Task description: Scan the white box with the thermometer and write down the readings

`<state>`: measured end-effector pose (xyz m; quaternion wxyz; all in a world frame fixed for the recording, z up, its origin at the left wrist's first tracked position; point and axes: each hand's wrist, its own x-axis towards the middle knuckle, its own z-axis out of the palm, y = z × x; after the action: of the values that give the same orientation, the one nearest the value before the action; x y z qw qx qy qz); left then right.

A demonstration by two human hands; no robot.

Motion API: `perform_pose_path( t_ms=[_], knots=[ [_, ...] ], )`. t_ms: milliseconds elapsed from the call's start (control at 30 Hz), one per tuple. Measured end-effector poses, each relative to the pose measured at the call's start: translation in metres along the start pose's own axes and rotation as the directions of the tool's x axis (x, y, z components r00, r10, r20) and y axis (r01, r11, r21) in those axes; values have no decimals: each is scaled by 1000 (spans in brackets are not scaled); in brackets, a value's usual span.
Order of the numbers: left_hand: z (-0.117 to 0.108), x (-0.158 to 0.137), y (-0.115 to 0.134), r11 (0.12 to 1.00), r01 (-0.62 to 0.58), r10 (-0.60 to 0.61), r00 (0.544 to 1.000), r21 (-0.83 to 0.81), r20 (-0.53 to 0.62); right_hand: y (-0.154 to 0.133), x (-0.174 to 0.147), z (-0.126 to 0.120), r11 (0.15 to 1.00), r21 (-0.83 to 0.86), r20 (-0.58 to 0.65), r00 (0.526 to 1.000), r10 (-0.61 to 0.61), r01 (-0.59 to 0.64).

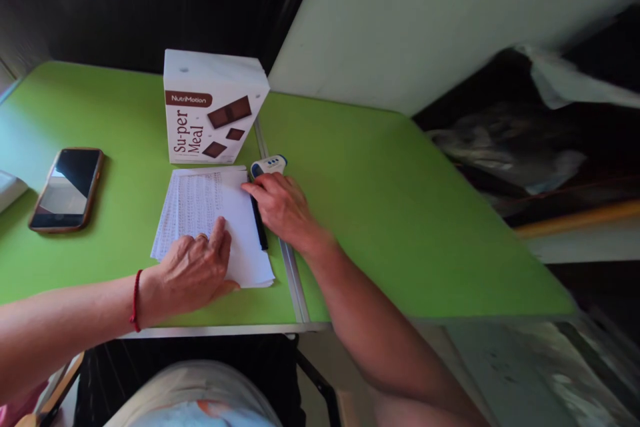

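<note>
A stack of white paper sheets (245, 240) lies on the green table, slightly fanned at the left, with dense rows of small handwriting or print on part of it. My left hand (197, 263) rests on the lower part of the sheets, index finger stretched out and thumb apart, holding nothing. Along the right edge of the sheets lies a black pen (259, 223). My right hand (283, 203) is over the pen's upper end, its index finger extended onto the paper; its other fingers are partly hidden. Just beyond it sits a white device with blue buttons (270, 164).
A white box of meal bars (215, 113) stands upright behind the sheets. To the left lie a phone (67, 188) and the corner of a white object (10, 190). A metal seam (295, 280) crosses the green table (375, 213). Shelves with bags are at the right.
</note>
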<state>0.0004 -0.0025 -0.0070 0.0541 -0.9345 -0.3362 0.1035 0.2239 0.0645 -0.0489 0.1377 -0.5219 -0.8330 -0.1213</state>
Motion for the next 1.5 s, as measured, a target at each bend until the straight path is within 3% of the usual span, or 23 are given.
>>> perform_pose_path(
  t_ms=[167, 300, 400, 500, 600, 700, 800, 933, 1067, 1167, 1333, 1500],
  knots=[
    [0, 1, 1, 999, 6, -5, 999, -34, 35, -3, 0, 3, 1000, 17, -4, 1000, -5, 5],
    [-15, 7, -13, 989, 39, -29, 997, -142, 66, -4, 2, 2, 998, 62, -55, 998, 7, -3],
    [-35, 12, -42, 955, 249, -229, 964, -160, 136, -4, 2, -5, 990, 142, -111, 994, 3, 13],
    [-46, 12, -77, 912, 402, -370, 892, -81, 260, -10, 0, -17, 945, 281, -152, 980, -130, 169],
    [-45, 7, -101, 933, 359, -326, 875, -28, 357, -29, -5, -29, 814, 439, -150, 924, -352, 381],
    [-40, 5, -107, 946, 322, -272, 861, -46, 429, -56, -12, -35, 737, 487, -75, 863, -500, 469],
    [-38, 5, -105, 950, 302, -234, 858, -81, 458, -77, -17, -37, 754, 412, 13, 824, -566, 512],
    [-36, 7, -107, 955, 282, -209, 861, -93, 464, -87, -21, -39, 793, 360, 54, 838, -544, 492],
    [-33, 7, -113, 955, 262, -172, 871, -139, 460, -93, -25, -33, 771, 275, -44, 809, -587, 574],
    [-29, 7, -116, 929, 283, -152, 878, -236, 454, -97, -25, -28, 739, 206, -190, 767, -613, 641],
    [-23, 9, -123, 825, 357, -112, 863, -437, 492, -96, -20, -23, 754, 193, -392, 754, -527, 628],
    [-22, 10, -126, 760, 389, -96, 859, -521, 503, -95, -16, -20, 719, 262, -479, 734, -482, 643]
  ],
)
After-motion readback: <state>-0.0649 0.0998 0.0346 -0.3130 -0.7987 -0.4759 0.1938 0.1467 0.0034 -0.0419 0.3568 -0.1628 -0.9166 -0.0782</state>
